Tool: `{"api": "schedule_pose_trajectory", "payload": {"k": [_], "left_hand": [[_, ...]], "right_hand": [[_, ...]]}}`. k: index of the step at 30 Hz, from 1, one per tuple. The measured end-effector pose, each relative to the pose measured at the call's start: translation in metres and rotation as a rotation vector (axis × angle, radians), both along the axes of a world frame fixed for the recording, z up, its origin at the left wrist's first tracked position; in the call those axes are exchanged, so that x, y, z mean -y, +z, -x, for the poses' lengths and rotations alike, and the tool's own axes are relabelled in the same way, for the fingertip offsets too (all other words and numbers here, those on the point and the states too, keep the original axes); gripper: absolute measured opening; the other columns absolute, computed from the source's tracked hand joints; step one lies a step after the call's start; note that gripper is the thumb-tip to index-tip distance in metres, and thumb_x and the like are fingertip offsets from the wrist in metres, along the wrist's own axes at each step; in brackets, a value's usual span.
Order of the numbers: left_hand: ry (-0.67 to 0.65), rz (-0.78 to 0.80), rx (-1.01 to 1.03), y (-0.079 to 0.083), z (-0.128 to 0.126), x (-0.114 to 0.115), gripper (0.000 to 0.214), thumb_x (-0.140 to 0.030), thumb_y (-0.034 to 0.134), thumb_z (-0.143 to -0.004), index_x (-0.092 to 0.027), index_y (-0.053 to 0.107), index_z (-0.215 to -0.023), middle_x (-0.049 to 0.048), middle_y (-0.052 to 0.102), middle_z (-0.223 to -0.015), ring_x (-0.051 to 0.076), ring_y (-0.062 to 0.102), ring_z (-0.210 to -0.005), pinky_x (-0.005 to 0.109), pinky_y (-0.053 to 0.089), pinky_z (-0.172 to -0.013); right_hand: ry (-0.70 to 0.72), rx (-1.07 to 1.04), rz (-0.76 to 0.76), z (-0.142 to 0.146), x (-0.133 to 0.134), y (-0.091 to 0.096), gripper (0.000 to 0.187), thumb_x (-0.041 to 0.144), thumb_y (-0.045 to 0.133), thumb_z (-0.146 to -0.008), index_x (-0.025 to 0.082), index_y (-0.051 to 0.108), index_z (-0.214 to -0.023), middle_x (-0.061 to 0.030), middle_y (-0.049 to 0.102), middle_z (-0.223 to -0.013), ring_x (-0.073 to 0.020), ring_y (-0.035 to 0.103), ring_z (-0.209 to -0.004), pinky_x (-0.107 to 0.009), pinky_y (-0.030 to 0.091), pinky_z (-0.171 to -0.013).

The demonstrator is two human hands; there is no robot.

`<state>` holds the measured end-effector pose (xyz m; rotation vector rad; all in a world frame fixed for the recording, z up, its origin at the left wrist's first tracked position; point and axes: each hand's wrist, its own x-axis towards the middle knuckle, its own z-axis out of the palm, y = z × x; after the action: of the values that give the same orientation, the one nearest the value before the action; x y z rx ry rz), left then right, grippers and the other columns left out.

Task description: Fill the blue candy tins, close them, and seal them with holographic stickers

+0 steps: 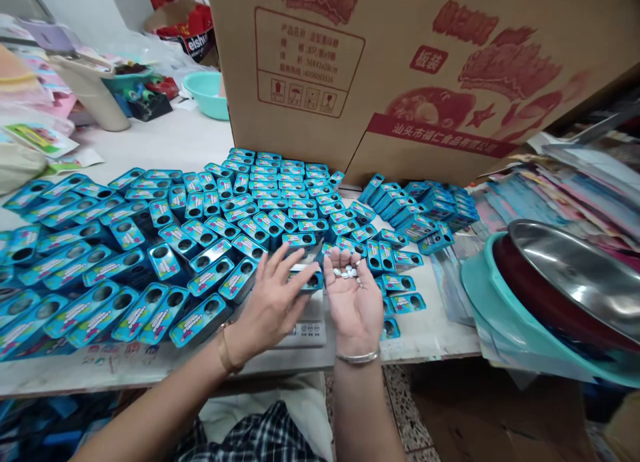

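Observation:
My right hand (353, 302) is turned palm up, fingers slightly curled, cupping several small white candies (346, 272). Beside it, my left hand (277, 299) is palm down with its fingers spread and nothing visible in them. Its fingertips hover near a blue tin (313, 281) with a round hole in its top; whether they touch it I cannot tell. That tin appears to stand on a small white scale (313, 325), partly hidden by my left hand. Many more blue tins (200, 232), upright and with the same holes, crowd around both hands.
A large cardboard box (375, 69) stands behind the tins. At the right edge, a steel bowl (575, 269) rests in a stack with a turquoise basin (480, 289). Stacked printed sheets (565, 189) lie behind it. A turquoise bowl (205, 95) sits at the back left.

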<state>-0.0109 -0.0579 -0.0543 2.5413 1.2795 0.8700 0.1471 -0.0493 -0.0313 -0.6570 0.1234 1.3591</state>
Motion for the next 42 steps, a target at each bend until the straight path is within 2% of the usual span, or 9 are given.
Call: {"api": "schedule_pose_trajectory", "payload": {"k": [3,6,11,14,18,23,31,37,42], "left_hand": [[0.109,-0.05,0.215,0.002,0.023,0.008,0.053,-0.019,0.059,-0.088,-0.027,0.045,-0.138,0.0086,0.052,-0.138,0.029,0.037,-0.137,0.054,0.03,-0.113],[0.212,-0.013,0.318,-0.001,0.047,0.026,0.05,-0.017,0.062,-0.086,-0.026,0.049,-0.134,0.0072,0.058,-0.129,0.025,0.052,-0.124,0.046,0.04,-0.108],[0.289,0.134,0.33,-0.024,0.069,0.062,0.042,-0.018,0.061,-0.087,-0.023,0.053,-0.128,0.0074,0.062,-0.118,0.022,0.06,-0.109,0.037,0.05,-0.096],[0.236,0.209,0.292,-0.04,0.066,0.071,0.038,-0.019,0.056,-0.09,-0.022,0.052,-0.128,0.0085,0.061,-0.118,0.021,0.06,-0.109,0.035,0.051,-0.094],[0.159,0.299,0.208,-0.05,0.046,0.063,0.048,-0.022,0.052,-0.092,-0.021,0.041,-0.138,0.0121,0.054,-0.13,0.023,0.054,-0.119,0.037,0.05,-0.097],[0.218,0.332,0.147,-0.058,0.024,0.037,0.067,-0.024,0.05,-0.091,-0.018,0.019,-0.151,0.0172,0.05,-0.133,0.029,0.049,-0.124,0.045,0.047,-0.099],[0.183,0.312,0.179,-0.079,0.016,0.022,0.069,-0.012,0.045,-0.088,-0.016,0.019,-0.152,0.0158,0.056,-0.121,0.026,0.057,-0.111,0.048,0.048,-0.096],[0.198,0.323,0.196,-0.076,0.02,0.028,0.063,-0.014,0.04,-0.092,-0.015,0.019,-0.152,0.0152,0.059,-0.116,0.024,0.06,-0.105,0.044,0.049,-0.095],[0.189,0.255,0.298,-0.052,0.027,0.057,0.059,-0.017,0.044,-0.094,-0.021,0.025,-0.149,0.008,0.062,-0.103,0.018,0.062,-0.089,0.033,0.053,-0.083]], "right_hand": [[-0.065,0.003,0.006,-0.015,0.006,-0.001,0.013,0.022,0.051,-0.089,0.019,0.06,-0.08,-0.0008,0.07,-0.085,-0.0128,0.067,-0.097,-0.037,0.051,-0.097],[-0.111,0.046,-0.011,-0.026,0.012,-0.002,0.008,0.022,0.054,-0.087,0.02,0.06,-0.081,0.0007,0.069,-0.084,-0.0128,0.067,-0.095,-0.037,0.052,-0.095],[-0.081,0.076,-0.017,-0.02,0.011,-0.004,0.013,0.026,0.054,-0.089,0.02,0.06,-0.08,0.0027,0.067,-0.079,-0.011,0.067,-0.083,-0.036,0.052,-0.094],[-0.028,0.094,-0.025,-0.008,0.007,-0.004,0.012,0.028,0.057,-0.087,0.02,0.06,-0.079,0.0027,0.067,-0.079,-0.0108,0.066,-0.083,-0.038,0.05,-0.098],[0.015,0.084,-0.029,0.003,0.003,-0.002,0.014,0.029,0.056,-0.088,0.02,0.061,-0.078,0.0024,0.068,-0.077,-0.0107,0.066,-0.082,-0.039,0.048,-0.099],[-0.003,0.071,-0.032,0.004,0.004,0.003,0.018,0.027,0.05,-0.091,0.019,0.06,-0.077,0.0023,0.067,-0.076,-0.01,0.065,-0.079,-0.037,0.05,-0.096],[-0.001,0.1,-0.027,-0.001,0.005,0.003,0.011,0.027,0.058,-0.086,0.02,0.059,-0.078,0.0031,0.066,-0.077,-0.01,0.065,-0.078,-0.037,0.05,-0.095],[0.007,0.066,-0.016,0.002,0.005,0.001,0.016,0.028,0.053,-0.089,0.02,0.059,-0.077,0.0023,0.066,-0.075,-0.0103,0.065,-0.079,-0.036,0.051,-0.094],[-0.023,0.052,-0.016,-0.008,0.006,-0.002,0.017,0.026,0.051,-0.09,0.019,0.06,-0.077,0.0022,0.065,-0.076,-0.0105,0.065,-0.079,-0.036,0.052,-0.092]]}}
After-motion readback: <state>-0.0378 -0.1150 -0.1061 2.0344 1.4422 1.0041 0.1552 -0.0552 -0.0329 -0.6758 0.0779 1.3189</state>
